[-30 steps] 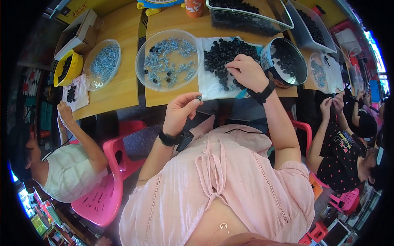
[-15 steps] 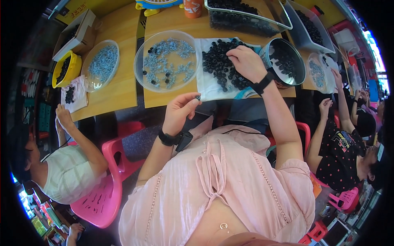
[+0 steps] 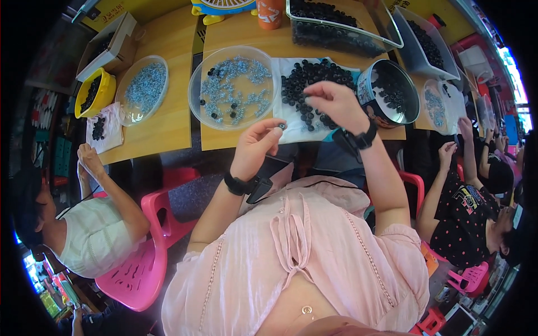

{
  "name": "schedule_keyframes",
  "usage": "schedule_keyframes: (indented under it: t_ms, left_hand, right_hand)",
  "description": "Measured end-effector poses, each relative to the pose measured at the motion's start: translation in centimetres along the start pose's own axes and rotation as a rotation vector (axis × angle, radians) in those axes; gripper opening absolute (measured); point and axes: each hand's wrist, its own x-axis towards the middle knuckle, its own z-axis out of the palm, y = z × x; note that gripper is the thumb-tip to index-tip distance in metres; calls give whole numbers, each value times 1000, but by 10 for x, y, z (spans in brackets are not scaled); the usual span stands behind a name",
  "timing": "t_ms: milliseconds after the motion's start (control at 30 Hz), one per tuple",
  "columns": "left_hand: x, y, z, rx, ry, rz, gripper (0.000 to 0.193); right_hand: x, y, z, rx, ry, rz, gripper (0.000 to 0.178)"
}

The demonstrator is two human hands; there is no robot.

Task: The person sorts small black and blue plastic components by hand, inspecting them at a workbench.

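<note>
My left hand (image 3: pixel 255 150) is closed in a pinch just off the table's front edge, holding a small dark ring-shaped part (image 3: pixel 282 126) at its fingertips. My right hand (image 3: pixel 341 107) hovers over the near side of a pile of black round parts (image 3: pixel 314 75), several with a hole in the middle. Its thumb and finger pinch a small black part (image 3: pixel 307 101). The pile lies on a white cloth (image 3: pixel 287 135). Left of the cloth, a round clear tray (image 3: pixel 195 112) holds small light-blue pieces (image 3: pixel 238 67) and a few black parts.
A round tin (image 3: pixel 416 92) with black parts stands right of the cloth. Behind it are clear bins (image 3: pixel 344 45) of black parts. Farther left stand a yellow basket (image 3: pixel 111 92) and another tray (image 3: pixel 128 116) of blue pieces. Co-workers sit on both sides; one's hands (image 3: pixel 89 159) are at left.
My right hand has drawn back from the pile toward my left hand, with a black part now visible in its fingertips. My left hand keeps its pinch, slightly farther right.
</note>
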Motion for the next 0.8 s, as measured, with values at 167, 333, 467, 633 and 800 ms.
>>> schedule_keyframes:
  t_ms: [167, 333, 467, 633, 800]
  left_hand:
    - [18, -8, 23, 15, -77, 77, 25]
    - [26, -11, 29, -10, -104, 98, 26]
    - [27, -7, 31, -18, -115, 70, 27]
    - [28, -5, 36, -46, -100, 76, 28]
    - [29, -6, 41, 5, -62, 129, 27]
  right_hand:
    - [-37, -16, 27, 74, 18, -75, 21]
    - [-48, -14, 27, -33, 87, -199, 22]
    - [-52, -12, 24, 271, 38, -7, 22]
    - [-52, -5, 29, 437, 46, 52, 23]
    - [-52, -4, 42, 315, 247, -51, 21]
